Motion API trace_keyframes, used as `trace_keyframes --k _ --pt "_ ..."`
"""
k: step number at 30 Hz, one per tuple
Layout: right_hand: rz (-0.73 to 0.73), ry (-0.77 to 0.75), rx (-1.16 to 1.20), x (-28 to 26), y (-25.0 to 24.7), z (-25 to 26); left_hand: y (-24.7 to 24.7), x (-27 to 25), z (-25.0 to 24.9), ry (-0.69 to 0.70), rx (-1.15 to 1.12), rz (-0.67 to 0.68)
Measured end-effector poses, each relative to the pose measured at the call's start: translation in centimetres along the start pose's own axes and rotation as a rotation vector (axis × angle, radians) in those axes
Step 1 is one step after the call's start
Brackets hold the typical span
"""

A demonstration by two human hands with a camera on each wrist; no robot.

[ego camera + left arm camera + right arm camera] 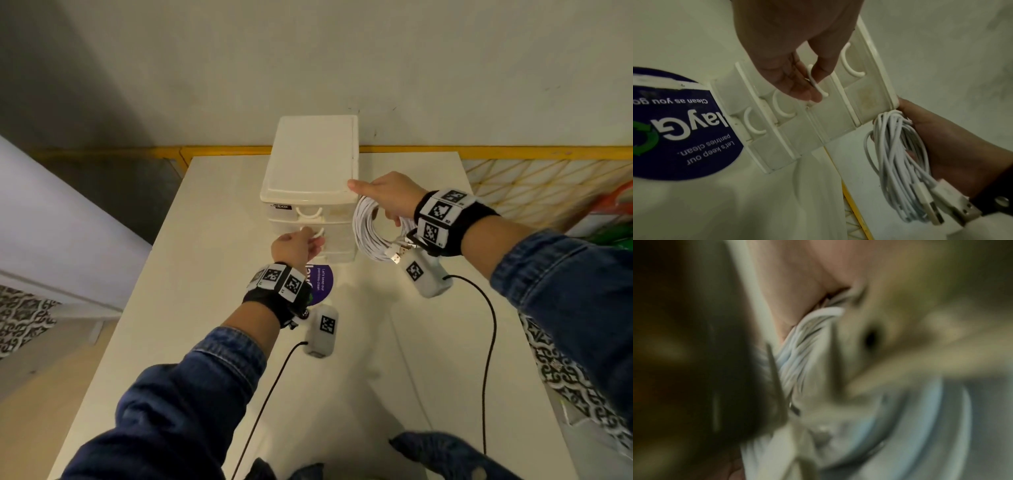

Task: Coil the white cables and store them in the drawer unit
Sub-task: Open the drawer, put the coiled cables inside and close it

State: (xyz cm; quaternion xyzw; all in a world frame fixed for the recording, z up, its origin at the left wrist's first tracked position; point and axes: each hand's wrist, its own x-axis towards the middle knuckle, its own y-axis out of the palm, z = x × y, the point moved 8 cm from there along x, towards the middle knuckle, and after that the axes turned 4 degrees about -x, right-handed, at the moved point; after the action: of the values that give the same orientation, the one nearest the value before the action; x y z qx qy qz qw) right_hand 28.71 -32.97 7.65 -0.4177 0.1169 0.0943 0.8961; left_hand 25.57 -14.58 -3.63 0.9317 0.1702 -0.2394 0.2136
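Observation:
A cream plastic drawer unit (pixel 310 171) stands at the far side of the white table (pixel 376 342). My left hand (pixel 298 245) pinches the curved handle (pixel 816 82) of the second drawer from the top, thumb on one side and fingers on the other. My right hand (pixel 387 195) holds a coil of white cable (pixel 371 233) beside the unit's right front corner, its thumb tip touching the lid's edge. The coil (pixel 898 162) hangs from the curled fingers, with USB plugs (pixel 953 209) at its lower end. The right wrist view is blurred; coil strands (pixel 797 353) show against the palm.
A round purple sticker (pixel 322 282) lies on the table in front of the unit. A yellow-framed lattice (pixel 534 178) runs behind the table against the wall. Black wires (pixel 489 359) trail from the wrist cameras across the near table.

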Motion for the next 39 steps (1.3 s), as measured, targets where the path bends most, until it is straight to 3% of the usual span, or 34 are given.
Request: trace_keyframes --k 6,24,39 --pt "0.018 0.070 -0.008 -0.2 0.4 -0.1 -0.9 -0.3 0.5 0.017 0.061 -0.022" --pt "-0.129 0.134 0.067 -1.0 0.8 -0.5 -5.9 -6.4 2.9 0.066 0.069 -0.045" --pt "-0.202 0.201 0.141 -1.6 1.2 -0.5 -7.9 -8.3 3.4 0.081 0.057 0.029"
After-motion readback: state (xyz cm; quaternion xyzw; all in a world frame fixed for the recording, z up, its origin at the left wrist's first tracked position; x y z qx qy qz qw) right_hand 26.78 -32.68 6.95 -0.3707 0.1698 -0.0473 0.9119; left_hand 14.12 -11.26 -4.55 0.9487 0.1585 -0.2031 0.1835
